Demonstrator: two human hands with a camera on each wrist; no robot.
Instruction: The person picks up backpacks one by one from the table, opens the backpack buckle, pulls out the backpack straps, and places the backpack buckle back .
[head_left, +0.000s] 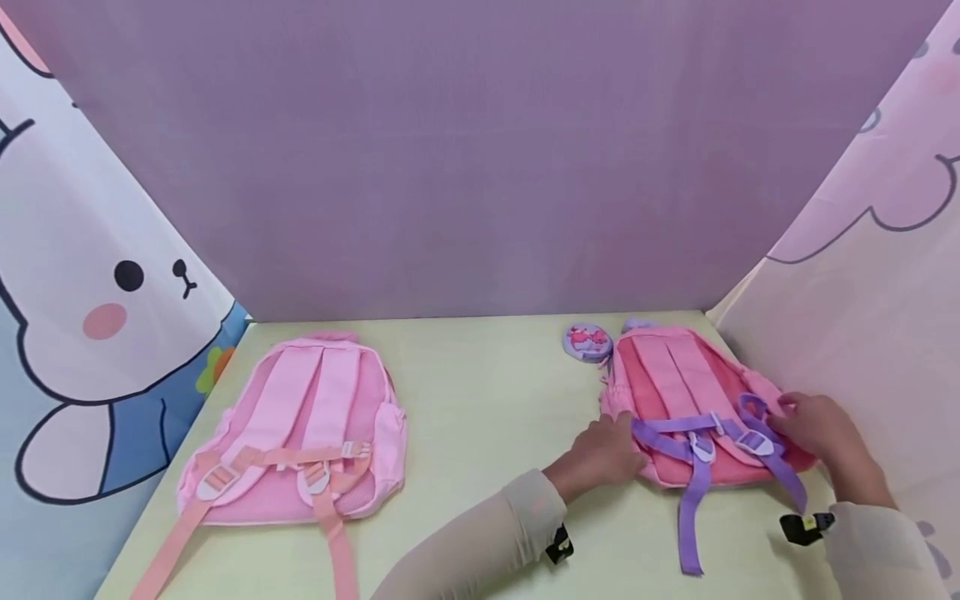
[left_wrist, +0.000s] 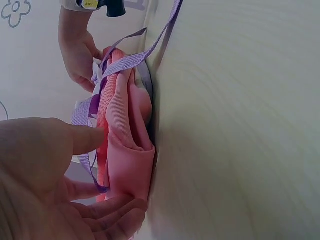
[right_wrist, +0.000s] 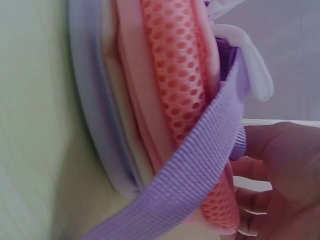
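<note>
A coral-pink backpack (head_left: 678, 375) lies with its straps up at the right of the table. Purple webbing with white buckles (head_left: 754, 442) crosses its lower part, and one loose end hangs down the front. My left hand (head_left: 609, 450) is at its lower left side; in the left wrist view the thumb lies against the mesh back panel (left_wrist: 104, 107) and the fingers against the side pocket (left_wrist: 131, 170). On the opposite side, my right hand (head_left: 817, 427) holds the edge, its thumb by the purple strap (right_wrist: 200, 155) and its fingers along the mesh (right_wrist: 175, 60).
A lighter pink backpack (head_left: 288, 417) with peach straps lies at the left, straps up. Beside the coral backpack's top is a round purple pouch (head_left: 588, 342). A purple panel (head_left: 465, 158) stands behind the table (head_left: 480, 375); printed cloths (head_left: 135, 333) flank both sides.
</note>
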